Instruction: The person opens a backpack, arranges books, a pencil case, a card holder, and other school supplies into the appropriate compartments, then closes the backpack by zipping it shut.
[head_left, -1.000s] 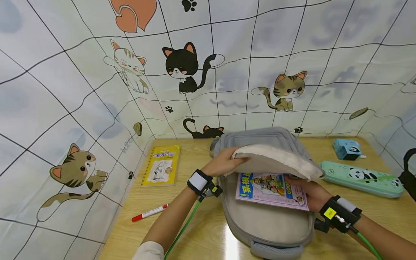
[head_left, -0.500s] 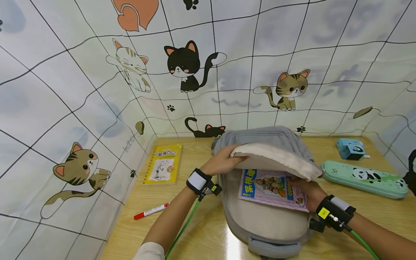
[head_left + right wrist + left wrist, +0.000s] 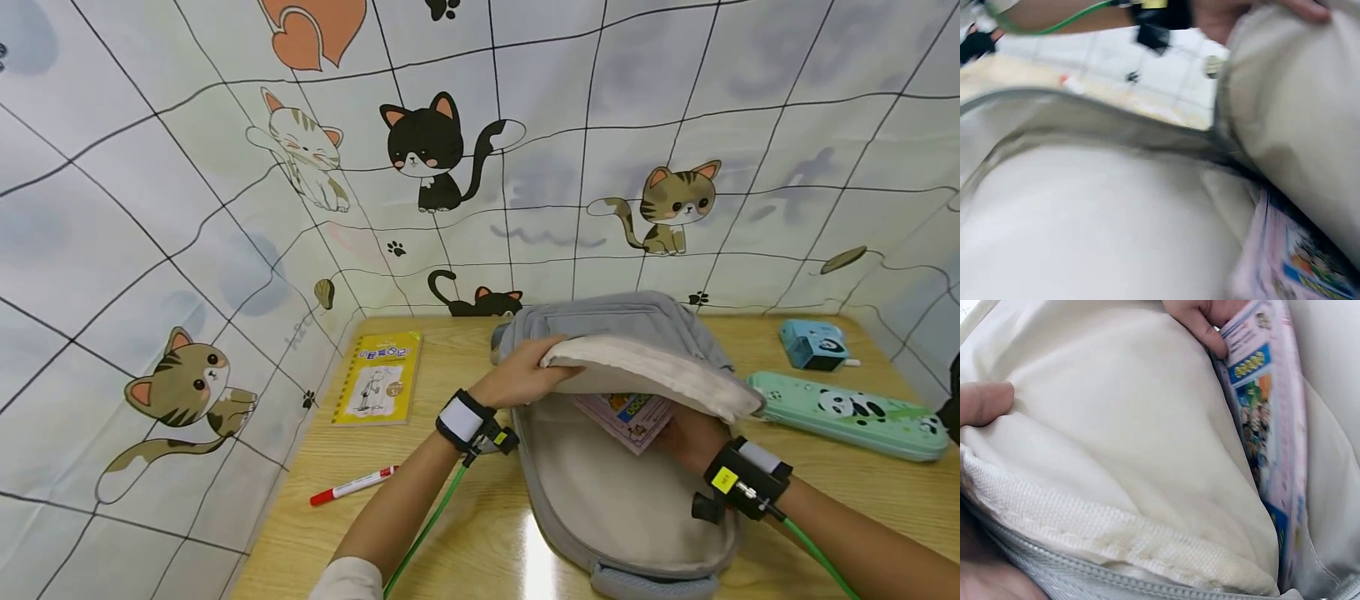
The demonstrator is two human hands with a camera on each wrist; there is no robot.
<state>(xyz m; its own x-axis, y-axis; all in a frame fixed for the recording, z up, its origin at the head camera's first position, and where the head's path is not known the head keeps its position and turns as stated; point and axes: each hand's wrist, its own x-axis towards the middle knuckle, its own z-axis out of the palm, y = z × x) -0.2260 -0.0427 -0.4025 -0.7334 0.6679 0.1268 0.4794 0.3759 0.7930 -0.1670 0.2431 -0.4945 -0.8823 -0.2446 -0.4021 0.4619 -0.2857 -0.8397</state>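
A grey backpack (image 3: 622, 483) lies unzipped on the table, its cream lining showing. My left hand (image 3: 521, 372) pinches the edge of its raised front flap (image 3: 652, 367), thumb on the lining side in the left wrist view. Under that flap my right hand (image 3: 693, 437) holds a pink picture-covered book (image 3: 626, 421), which is partly inside the bag. In the left wrist view the right thumb lies on the cover of the book (image 3: 1263, 419). The flap hides the book's far part and most of the right fingers.
Left of the bag lie a yellow spiral notebook (image 3: 377, 379) and a red-capped marker (image 3: 354, 485). To the right are a green panda pencil case (image 3: 847, 415) and a blue pencil sharpener (image 3: 814, 344). A cat-print cloth (image 3: 555, 167) hangs behind the table.
My right hand has moved deeper under the flap with the book, which has turned and now shows only a corner. The left hand still holds the flap up.
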